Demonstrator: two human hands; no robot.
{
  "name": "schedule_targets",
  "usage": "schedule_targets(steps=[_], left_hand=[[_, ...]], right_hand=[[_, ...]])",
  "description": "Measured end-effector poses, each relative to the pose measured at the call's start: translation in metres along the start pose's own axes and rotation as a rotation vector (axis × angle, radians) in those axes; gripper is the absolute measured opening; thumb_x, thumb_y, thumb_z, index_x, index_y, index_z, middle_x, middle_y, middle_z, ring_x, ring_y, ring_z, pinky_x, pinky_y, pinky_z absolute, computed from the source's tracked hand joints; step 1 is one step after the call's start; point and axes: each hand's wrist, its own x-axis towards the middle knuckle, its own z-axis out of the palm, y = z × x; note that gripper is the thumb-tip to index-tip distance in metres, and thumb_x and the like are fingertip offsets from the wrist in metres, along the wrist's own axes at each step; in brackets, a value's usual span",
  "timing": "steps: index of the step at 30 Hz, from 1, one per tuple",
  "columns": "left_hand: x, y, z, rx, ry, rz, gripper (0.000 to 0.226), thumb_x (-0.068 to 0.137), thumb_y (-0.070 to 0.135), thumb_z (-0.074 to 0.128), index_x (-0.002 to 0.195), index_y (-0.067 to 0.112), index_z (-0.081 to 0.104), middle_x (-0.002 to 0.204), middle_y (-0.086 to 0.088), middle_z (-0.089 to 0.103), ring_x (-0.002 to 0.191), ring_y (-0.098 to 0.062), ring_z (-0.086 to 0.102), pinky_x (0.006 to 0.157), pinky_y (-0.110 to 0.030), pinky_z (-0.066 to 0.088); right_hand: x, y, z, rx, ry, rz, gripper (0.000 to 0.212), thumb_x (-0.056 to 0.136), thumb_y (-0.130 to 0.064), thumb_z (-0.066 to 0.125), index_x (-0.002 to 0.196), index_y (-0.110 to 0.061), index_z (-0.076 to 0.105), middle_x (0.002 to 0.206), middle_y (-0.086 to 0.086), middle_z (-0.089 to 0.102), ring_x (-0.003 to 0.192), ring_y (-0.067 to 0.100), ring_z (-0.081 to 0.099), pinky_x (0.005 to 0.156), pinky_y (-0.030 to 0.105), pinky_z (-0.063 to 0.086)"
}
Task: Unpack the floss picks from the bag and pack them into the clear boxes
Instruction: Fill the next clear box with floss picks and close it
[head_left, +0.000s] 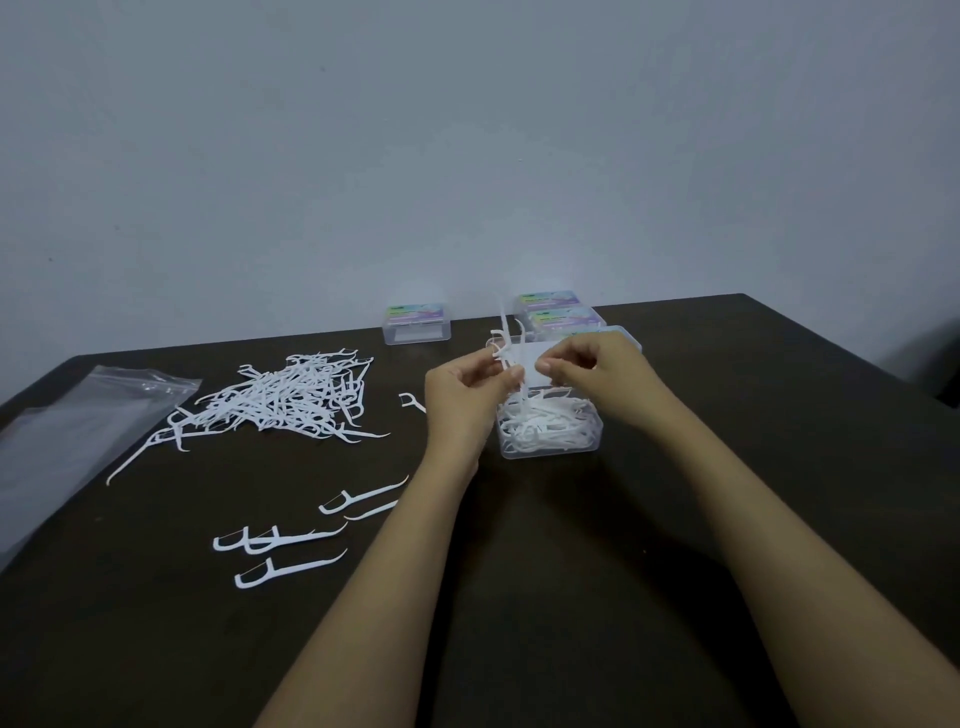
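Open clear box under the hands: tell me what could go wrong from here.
1. The bunch of picks in the left hand sticks up unevenly; some may slip and fall beside the open box.
2. That box already looks quite full of tangled picks, so more may spill over its rim.

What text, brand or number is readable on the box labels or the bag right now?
Label on the lone closed box: colourful print, too blurred to read.
Labels on the stacked boxes: colourful print, too blurred to read.
On the clear bag: no print visible.
Nothing else in view carries text.
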Motion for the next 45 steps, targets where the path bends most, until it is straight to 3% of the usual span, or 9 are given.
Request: schedule_targets(steps=[3, 8, 15, 20, 24, 27, 35, 38, 45], left_hand=[[-0.001, 0.000, 0.003, 0.114, -0.056, 0.046, 0.038, 0.076, -0.003, 0.070, 0.113, 0.001, 0.064, 0.072, 0.002, 0.063, 0.064, -0.002, 0.058, 0.071, -0.021, 0.053], [-0.003, 0.000, 0.005, 0.214, -0.113, 0.121, 0.037, 0.078, -0.002, 0.069, 0.114, 0.004, 0.065, 0.070, 0.004, 0.061, 0.068, -0.007, 0.055, 0.075, -0.027, 0.052], [-0.004, 0.000, 0.002, -0.016, -0.020, -0.034, 0.015, 0.085, 0.005, 0.063, 0.097, 0.010, 0.069, 0.076, 0.001, 0.067, 0.067, -0.005, 0.061, 0.068, -0.018, 0.053], [-0.002, -0.002, 0.002, -0.112, 0.044, -0.096, 0.012, 0.084, 0.003, 0.063, 0.095, 0.003, 0.068, 0.062, 0.003, 0.065, 0.056, 0.001, 0.060, 0.062, -0.014, 0.053], [-0.001, -0.003, 0.001, -0.243, 0.092, -0.202, 0.013, 0.083, 0.003, 0.064, 0.095, 0.001, 0.067, 0.058, 0.003, 0.067, 0.057, -0.004, 0.063, 0.070, -0.024, 0.055], [0.000, -0.004, 0.000, -0.339, 0.126, -0.231, 0.010, 0.084, 0.000, 0.062, 0.094, 0.001, 0.064, 0.056, 0.003, 0.068, 0.057, -0.002, 0.065, 0.071, -0.021, 0.054], [0.002, -0.006, -0.002, -0.382, 0.171, -0.235, 0.010, 0.085, -0.003, 0.060, 0.095, -0.001, 0.060, 0.058, 0.003, 0.069, 0.059, -0.005, 0.067, 0.075, -0.022, 0.054], [0.002, -0.006, -0.001, -0.375, 0.160, -0.205, 0.009, 0.085, -0.005, 0.059, 0.083, 0.004, 0.060, 0.055, 0.005, 0.068, 0.060, -0.005, 0.067, 0.076, -0.021, 0.052], [0.005, -0.007, -0.002, -0.398, 0.212, -0.192, 0.011, 0.085, -0.005, 0.058, 0.081, 0.005, 0.060, 0.055, 0.006, 0.068, 0.066, -0.009, 0.067, 0.076, -0.018, 0.053]], right_hand=[[-0.001, -0.002, 0.002, 0.091, 0.088, -0.021, 0.009, 0.087, -0.019, 0.062, 0.092, -0.012, 0.066, 0.070, -0.002, 0.062, 0.064, 0.007, 0.055, 0.058, 0.010, 0.042], [-0.002, -0.005, -0.001, 0.161, 0.098, -0.033, 0.004, 0.085, -0.009, 0.064, 0.086, -0.006, 0.065, 0.069, -0.006, 0.060, 0.055, -0.010, 0.054, 0.054, 0.003, 0.040], [-0.004, -0.003, -0.007, 0.333, 0.070, 0.092, 0.010, 0.088, -0.011, 0.059, 0.078, -0.011, 0.061, 0.074, 0.002, 0.067, 0.070, 0.009, 0.058, 0.066, 0.020, 0.046], [-0.004, -0.002, -0.014, 0.299, 0.075, 0.102, 0.012, 0.088, -0.012, 0.059, 0.076, -0.013, 0.061, 0.073, 0.002, 0.067, 0.072, 0.012, 0.059, 0.071, 0.025, 0.047], [-0.004, -0.001, -0.017, 0.235, 0.048, 0.067, 0.015, 0.088, -0.010, 0.058, 0.075, -0.017, 0.060, 0.073, 0.000, 0.066, 0.075, 0.013, 0.062, 0.078, 0.028, 0.049], [-0.004, 0.001, -0.017, 0.136, -0.002, 0.074, 0.018, 0.088, -0.011, 0.059, 0.072, -0.020, 0.060, 0.073, -0.001, 0.067, 0.079, 0.015, 0.063, 0.086, 0.034, 0.049], [-0.007, 0.000, -0.021, 0.185, -0.198, 0.081, 0.011, 0.086, -0.005, 0.061, 0.076, -0.010, 0.061, 0.075, 0.002, 0.063, 0.070, 0.008, 0.059, 0.077, 0.020, 0.048], [-0.007, -0.001, -0.019, 0.123, -0.240, 0.068, 0.009, 0.086, -0.004, 0.061, 0.078, -0.010, 0.062, 0.071, 0.000, 0.062, 0.068, 0.006, 0.058, 0.071, 0.015, 0.046], [-0.006, 0.002, -0.016, 0.134, -0.179, 0.066, 0.012, 0.086, -0.006, 0.061, 0.076, -0.012, 0.061, 0.075, 0.006, 0.063, 0.071, 0.012, 0.058, 0.081, 0.029, 0.048]])
